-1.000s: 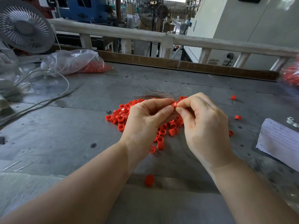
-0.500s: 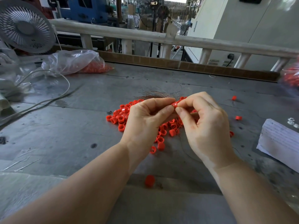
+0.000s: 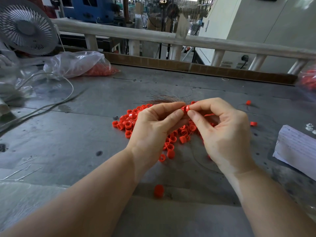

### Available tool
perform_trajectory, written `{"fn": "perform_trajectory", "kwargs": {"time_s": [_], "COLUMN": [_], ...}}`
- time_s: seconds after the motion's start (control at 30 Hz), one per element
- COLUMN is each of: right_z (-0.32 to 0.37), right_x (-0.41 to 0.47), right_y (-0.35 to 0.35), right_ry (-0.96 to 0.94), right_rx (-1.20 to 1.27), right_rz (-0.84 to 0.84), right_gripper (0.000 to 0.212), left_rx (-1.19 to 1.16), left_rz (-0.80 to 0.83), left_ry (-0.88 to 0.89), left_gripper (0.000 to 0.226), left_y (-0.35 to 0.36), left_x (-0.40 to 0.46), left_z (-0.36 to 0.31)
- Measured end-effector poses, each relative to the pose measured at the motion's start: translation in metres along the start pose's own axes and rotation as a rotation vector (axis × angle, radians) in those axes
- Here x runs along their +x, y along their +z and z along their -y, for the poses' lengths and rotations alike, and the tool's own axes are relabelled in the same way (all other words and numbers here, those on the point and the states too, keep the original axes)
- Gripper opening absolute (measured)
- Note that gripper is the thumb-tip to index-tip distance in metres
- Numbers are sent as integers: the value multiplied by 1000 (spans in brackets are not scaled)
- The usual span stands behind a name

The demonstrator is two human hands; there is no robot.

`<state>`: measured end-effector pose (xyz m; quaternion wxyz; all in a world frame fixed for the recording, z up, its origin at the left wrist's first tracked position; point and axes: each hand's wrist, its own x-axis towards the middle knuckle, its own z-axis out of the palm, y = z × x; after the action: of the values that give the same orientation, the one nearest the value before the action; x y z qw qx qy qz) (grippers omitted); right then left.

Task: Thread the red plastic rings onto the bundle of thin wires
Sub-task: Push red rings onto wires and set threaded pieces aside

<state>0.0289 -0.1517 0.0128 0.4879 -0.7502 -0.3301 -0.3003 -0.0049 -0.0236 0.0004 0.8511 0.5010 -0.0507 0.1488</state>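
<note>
Clear plastic bag (image 3: 77, 65) back left, slumped open with red rings inside. Grey worn table (image 3: 68, 134), fan (image 3: 25, 26) and railing (image 3: 205, 42) behind. Mid-table: loose ring pile (image 3: 130, 124), wire bundle (image 3: 164, 100) fanning out behind. Left hand (image 3: 153, 127) and right hand (image 3: 225, 132) both pinching one red ring (image 3: 185, 109) above the pile.

I see a glossy red plastic ring (image 3: 185, 109) between fingertips (image 3: 177, 115); fine coppery wires (image 3: 164, 99) beyond; table (image 3: 71, 134) below dull, scuffed grey.

Rings (image 3: 130, 124) lie heaped on the desk (image 3: 68, 142) under the hands; wires (image 3: 164, 100) behind, bag (image 3: 77, 65) far left, paper (image 3: 297, 147) right.
</note>
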Motion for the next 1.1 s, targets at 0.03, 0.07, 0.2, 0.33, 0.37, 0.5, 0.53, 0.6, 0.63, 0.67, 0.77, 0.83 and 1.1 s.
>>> {"fn": "perform_trajectory", "kwargs": {"time_s": [0.03, 0.07, 0.2, 0.33, 0.37, 0.5, 0.53, 0.6, 0.63, 0.67, 0.77, 0.83, 1.1], "right_z": [0, 1, 1, 1, 1, 1, 2, 2, 2, 3, 3, 4, 5], "right_x": [0, 0, 0, 1, 1, 2, 1, 1, 1, 1, 1, 2, 1], "right_y": [0, 0, -1, -1, -1, -2, -2, -2, -2, -2, -3, -3, -3], "right_ry": [-7, -12, -48, -71, -76, -109, -115, -127, -134, -140, -155, -162, -168], "right_rx": [-11, -22, -62, -104, -113, -158, -169, -182, -186, -190, -205, -213, -256], "right_rz": [5, 8, 18, 35, 36, 51, 55, 59, 62, 64, 75, 83, 85], "right_gripper": [3, 3, 3, 3, 3, 4, 4, 5, 5, 5, 5, 5, 6], "left_rx": [-8, -13, -25, -4, 1, 17, 16, 9, 7, 8, 19, 13, 38], "left_rz": [0, 2, 5, 4, 6, 0, -3, -4, -4, -4, -2, 2, 6], "left_ry": [-3, -4, -12, -24, -25, -30, -32, -38, -40, -41, -44, -50, -33], "left_gripper": [17, 17, 17, 17, 17, 20, 20, 20, 20, 20, 21, 18, 19], "left_y": [0, 0, -1, -2, -2, -2, -2, -1, -1, -1, -1, -1, -2], "left_x": [0, 0, 0, 0, 0, 0, 0, 0, 0, 0, 0, 0, 0], "left_z": [0, 0, 1, 2, 2, 2, 2, 2, 1, 1, 1, 1, 1]}}
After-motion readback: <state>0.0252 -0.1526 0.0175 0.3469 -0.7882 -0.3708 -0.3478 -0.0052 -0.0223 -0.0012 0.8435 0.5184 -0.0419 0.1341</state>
